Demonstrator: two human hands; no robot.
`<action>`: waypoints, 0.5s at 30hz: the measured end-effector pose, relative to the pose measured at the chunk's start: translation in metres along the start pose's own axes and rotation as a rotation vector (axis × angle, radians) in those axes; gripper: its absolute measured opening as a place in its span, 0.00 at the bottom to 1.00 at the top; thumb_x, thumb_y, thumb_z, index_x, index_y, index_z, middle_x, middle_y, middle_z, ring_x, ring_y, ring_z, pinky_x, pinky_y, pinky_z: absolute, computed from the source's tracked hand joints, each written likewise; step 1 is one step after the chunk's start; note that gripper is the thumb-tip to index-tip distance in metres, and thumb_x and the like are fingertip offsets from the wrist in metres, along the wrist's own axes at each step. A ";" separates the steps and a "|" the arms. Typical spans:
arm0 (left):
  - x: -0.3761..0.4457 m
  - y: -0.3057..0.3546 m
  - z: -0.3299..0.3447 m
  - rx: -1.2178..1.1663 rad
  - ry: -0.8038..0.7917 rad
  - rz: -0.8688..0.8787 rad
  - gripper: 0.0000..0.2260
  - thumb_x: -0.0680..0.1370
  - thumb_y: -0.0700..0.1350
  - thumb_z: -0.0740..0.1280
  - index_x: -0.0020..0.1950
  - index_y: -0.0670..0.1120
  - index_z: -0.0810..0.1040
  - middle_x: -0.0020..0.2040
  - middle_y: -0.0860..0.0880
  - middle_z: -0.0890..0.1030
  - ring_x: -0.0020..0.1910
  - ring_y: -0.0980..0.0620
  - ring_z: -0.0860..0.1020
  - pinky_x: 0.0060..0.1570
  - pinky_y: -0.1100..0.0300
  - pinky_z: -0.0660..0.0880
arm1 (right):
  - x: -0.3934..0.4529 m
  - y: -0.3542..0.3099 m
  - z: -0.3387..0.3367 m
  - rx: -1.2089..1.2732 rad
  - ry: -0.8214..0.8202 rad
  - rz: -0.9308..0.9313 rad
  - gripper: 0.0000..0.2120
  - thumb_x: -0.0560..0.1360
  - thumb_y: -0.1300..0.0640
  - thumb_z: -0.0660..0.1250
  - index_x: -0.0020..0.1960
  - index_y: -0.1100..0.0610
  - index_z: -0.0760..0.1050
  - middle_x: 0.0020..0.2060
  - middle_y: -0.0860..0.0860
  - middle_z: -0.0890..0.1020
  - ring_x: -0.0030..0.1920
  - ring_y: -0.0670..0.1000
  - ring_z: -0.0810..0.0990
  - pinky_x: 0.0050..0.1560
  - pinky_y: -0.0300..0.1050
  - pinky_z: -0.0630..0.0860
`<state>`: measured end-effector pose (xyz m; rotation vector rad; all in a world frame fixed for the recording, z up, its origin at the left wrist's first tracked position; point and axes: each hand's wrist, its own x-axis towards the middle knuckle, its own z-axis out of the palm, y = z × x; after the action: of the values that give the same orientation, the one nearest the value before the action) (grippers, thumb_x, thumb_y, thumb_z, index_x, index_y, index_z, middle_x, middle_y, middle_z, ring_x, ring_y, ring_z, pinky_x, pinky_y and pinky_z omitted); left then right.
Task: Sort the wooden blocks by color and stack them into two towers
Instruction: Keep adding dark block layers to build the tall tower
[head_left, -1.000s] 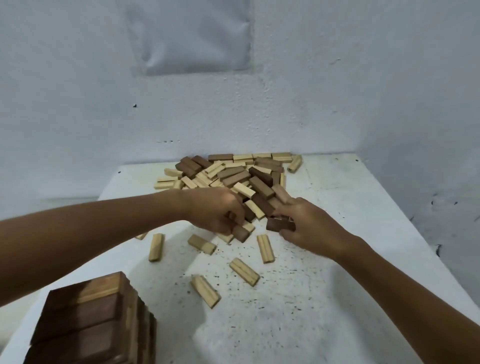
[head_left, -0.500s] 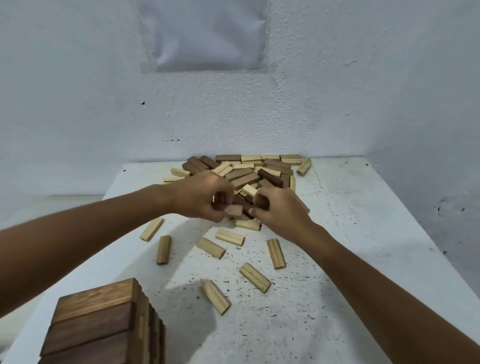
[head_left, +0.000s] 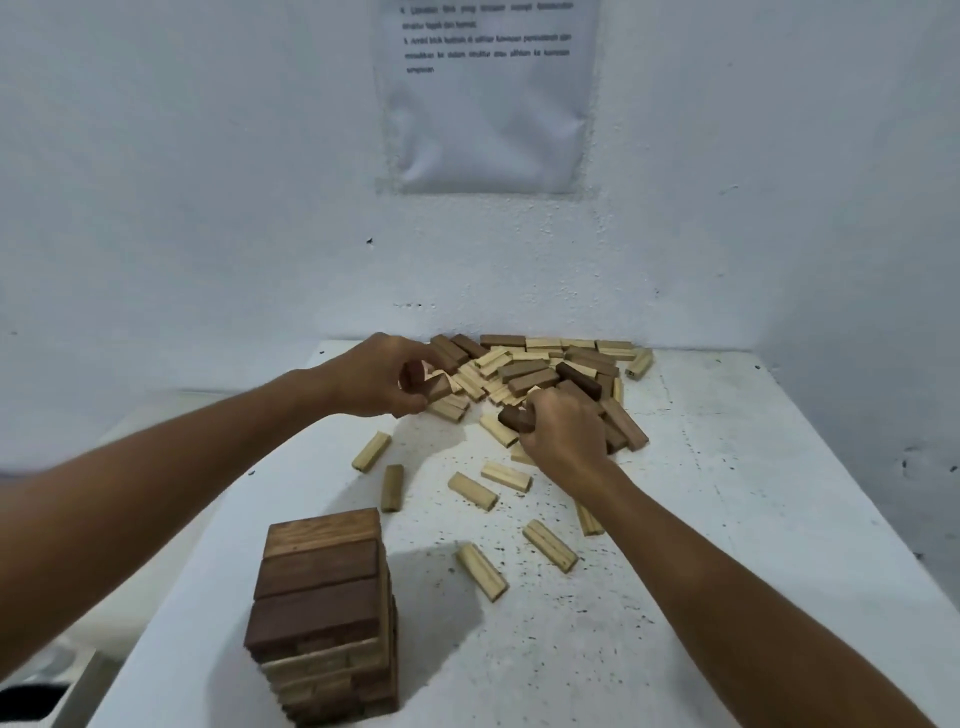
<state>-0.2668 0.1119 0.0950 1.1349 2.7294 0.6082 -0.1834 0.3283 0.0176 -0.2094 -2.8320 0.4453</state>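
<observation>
Blocks of dark wood form my tower (head_left: 324, 613) at seven o'clock on the desk (head_left: 727, 519); pale blocks (head_left: 549, 545) lie scattered beyond it. My right grip (head_left: 563, 431) curls round a dark block (head_left: 514, 418) at one o'clock; my left grip (head_left: 382, 376) pinches a brown block (head_left: 434, 387) at twelve, beside the pile (head_left: 550, 371).

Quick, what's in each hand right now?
Left hand: fingers curled round a dark block.
Right hand: fingers curled round another dark block.
</observation>
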 end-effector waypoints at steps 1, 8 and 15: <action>-0.004 0.002 -0.006 -0.016 0.009 -0.016 0.17 0.72 0.38 0.73 0.59 0.50 0.79 0.39 0.50 0.83 0.38 0.57 0.81 0.39 0.69 0.74 | -0.001 -0.001 -0.003 0.066 0.005 0.025 0.04 0.74 0.58 0.69 0.46 0.59 0.78 0.40 0.52 0.79 0.41 0.53 0.78 0.36 0.45 0.73; -0.035 0.042 -0.053 -0.076 0.117 -0.090 0.17 0.74 0.41 0.72 0.61 0.51 0.78 0.45 0.52 0.83 0.42 0.59 0.82 0.43 0.67 0.74 | -0.020 -0.019 -0.054 0.396 0.030 0.054 0.03 0.73 0.58 0.71 0.44 0.58 0.80 0.36 0.49 0.80 0.38 0.50 0.78 0.34 0.42 0.72; -0.078 0.128 -0.073 -0.166 0.268 -0.008 0.16 0.72 0.42 0.74 0.60 0.50 0.79 0.47 0.47 0.83 0.43 0.51 0.83 0.47 0.53 0.81 | -0.060 -0.036 -0.128 0.520 0.101 0.064 0.06 0.72 0.58 0.71 0.49 0.56 0.76 0.40 0.48 0.78 0.39 0.47 0.78 0.33 0.38 0.71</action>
<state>-0.1469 0.1160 0.2108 1.0713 2.8288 1.0328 -0.0934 0.3195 0.1318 -0.2080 -2.5095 1.1227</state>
